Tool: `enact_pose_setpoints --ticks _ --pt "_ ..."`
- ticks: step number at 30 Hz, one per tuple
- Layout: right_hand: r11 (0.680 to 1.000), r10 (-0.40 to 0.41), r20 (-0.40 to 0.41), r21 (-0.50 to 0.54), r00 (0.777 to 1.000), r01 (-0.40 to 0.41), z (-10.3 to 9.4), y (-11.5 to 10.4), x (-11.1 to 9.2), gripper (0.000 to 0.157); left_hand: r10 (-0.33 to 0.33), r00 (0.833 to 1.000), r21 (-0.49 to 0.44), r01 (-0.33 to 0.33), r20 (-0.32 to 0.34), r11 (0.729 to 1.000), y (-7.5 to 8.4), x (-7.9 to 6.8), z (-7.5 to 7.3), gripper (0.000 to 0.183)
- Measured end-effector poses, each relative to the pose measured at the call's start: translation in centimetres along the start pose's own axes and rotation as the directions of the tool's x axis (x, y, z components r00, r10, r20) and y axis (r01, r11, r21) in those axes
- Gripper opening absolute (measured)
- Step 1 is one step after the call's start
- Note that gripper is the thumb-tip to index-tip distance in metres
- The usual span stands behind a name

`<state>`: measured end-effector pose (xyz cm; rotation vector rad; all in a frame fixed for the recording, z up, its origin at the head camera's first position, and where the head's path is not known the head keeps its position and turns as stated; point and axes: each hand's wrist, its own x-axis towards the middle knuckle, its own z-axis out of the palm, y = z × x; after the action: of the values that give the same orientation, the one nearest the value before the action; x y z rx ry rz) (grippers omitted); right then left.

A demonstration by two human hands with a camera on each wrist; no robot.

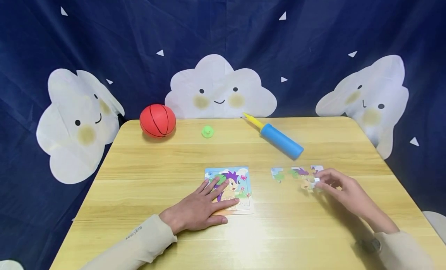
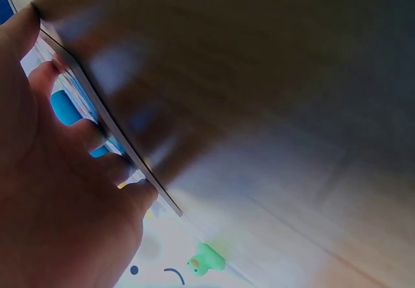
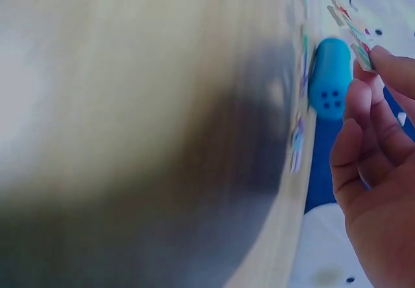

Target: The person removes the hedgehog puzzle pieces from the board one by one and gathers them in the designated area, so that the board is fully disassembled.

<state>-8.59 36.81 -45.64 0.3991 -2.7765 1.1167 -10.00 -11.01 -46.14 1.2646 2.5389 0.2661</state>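
Observation:
My left hand [image 1: 203, 208] lies with fingers spread over a jigsaw puzzle board [image 1: 244, 173], which shows a purple-haired cartoon animal on a light blue ground. Fingers and palm hide its left part; a pale patch shows at its lower right. In the left wrist view the fingers reach over the board's edge [image 2: 117, 126]. My right hand [image 1: 343, 190] pinches a jigsaw piece [image 3: 362, 48] between thumb and fingertips, held above the table in the right wrist view. Loose jigsaw pieces [image 1: 277, 174] lie just left of and behind that hand, one with purple [image 1: 299, 171].
On the wooden table [image 1: 167, 165], a red ball [image 1: 158, 121] with black lines sits at the back left. A small green duck toy [image 1: 207, 131] stands behind the board. The blue pump [image 1: 281, 141] with its yellow tip lies at the back right. A dark blue cloud-print curtain [image 1: 139, 37] hangs behind.

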Motion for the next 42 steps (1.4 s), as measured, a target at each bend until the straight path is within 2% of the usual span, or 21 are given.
enact_pose_setpoints --ticks 4,12,17,25,32,42 --pt "0.999 0.048 -0.002 0.016 0.999 -0.048 -0.6 1.4 -0.8 0.028 -0.003 1.0 0.003 0.003 0.002 1.0 0.0 0.0 0.0 0.058" --pt "0.991 0.125 0.032 0.035 0.992 -0.127 -1.7 3.0 -1.9 0.017 0.003 1.0 0.01 -0.003 0.002 1.0 -0.1 0.0 0.1 0.058" --pt "0.989 0.146 0.036 -0.007 0.989 -0.146 -1.9 3.3 -2.2 0.017 0.002 1.0 0.001 -0.002 -0.001 1.0 -0.1 0.1 0.0 0.058" --pt "0.984 0.132 0.047 -0.125 0.99 -0.126 -1.9 3.7 -2.1 0.014 0.002 1.0 -0.014 -0.002 0.002 1.0 -0.1 0.0 0.0 0.058" --pt "0.974 0.183 0.069 -0.147 0.981 -0.171 -1.9 3.3 -2.0 0.015 0.006 1.0 -0.024 -0.006 0.0 1.0 -0.2 0.0 0.1 0.058" --pt "0.966 0.201 0.062 -0.178 0.978 -0.187 -1.7 3.2 -1.9 0.012 0.005 1.0 -0.014 -0.006 -0.004 1.0 -0.2 -0.1 0.0 0.058"
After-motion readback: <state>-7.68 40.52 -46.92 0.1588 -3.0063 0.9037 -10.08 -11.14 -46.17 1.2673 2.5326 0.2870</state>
